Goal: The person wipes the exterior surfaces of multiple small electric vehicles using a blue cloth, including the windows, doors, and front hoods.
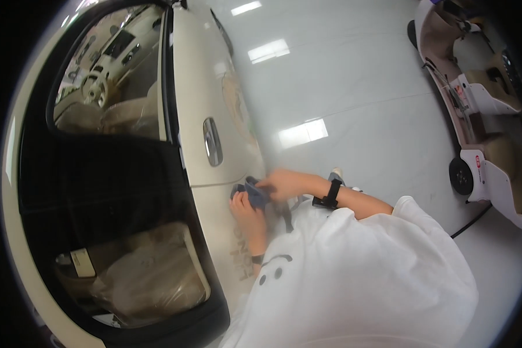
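Observation:
A blue-grey cloth (255, 194) is bunched between my two hands, close against the side of a cream-coloured car (209, 209). My left hand (247, 215) has its fingers curled over the cloth's lower left part. From the right, my right hand (285, 183) grips the cloth's upper fold; its outline is slightly blurred. The cloth lies just below the door seam, under a chrome door handle (212, 142). Whether it touches the painted panel cannot be told. Raised lettering on the panel is partly behind my left forearm.
The car's side windows (113, 87) show a steering wheel and plastic-covered seats. A glossy grey floor (356, 95) with light reflections lies to the right. At the far right stands an open white vehicle body (474, 161) with tan seats, a black wheel (461, 175) and a dark cable (472, 222) beside it.

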Demonstrator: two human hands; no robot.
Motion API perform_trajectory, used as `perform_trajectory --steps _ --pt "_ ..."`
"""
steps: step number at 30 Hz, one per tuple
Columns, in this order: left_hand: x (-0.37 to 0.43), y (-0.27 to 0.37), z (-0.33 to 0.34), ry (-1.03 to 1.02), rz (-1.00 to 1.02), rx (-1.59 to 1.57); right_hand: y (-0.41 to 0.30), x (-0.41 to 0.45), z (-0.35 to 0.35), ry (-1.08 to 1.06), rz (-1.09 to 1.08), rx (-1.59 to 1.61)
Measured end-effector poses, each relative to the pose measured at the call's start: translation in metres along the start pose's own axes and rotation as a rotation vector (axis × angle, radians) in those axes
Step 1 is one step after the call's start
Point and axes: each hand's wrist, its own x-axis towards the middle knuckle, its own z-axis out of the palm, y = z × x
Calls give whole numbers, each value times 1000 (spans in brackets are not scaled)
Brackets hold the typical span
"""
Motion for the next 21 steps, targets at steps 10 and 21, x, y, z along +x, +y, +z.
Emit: perform_trajectory --steps 10,21 --pt "99 125 50 -249 146 -193 57 -120 -138 388 56 63" --pt "201 257 93 -471 140 -391 108 -280 -261 1008 316 92"
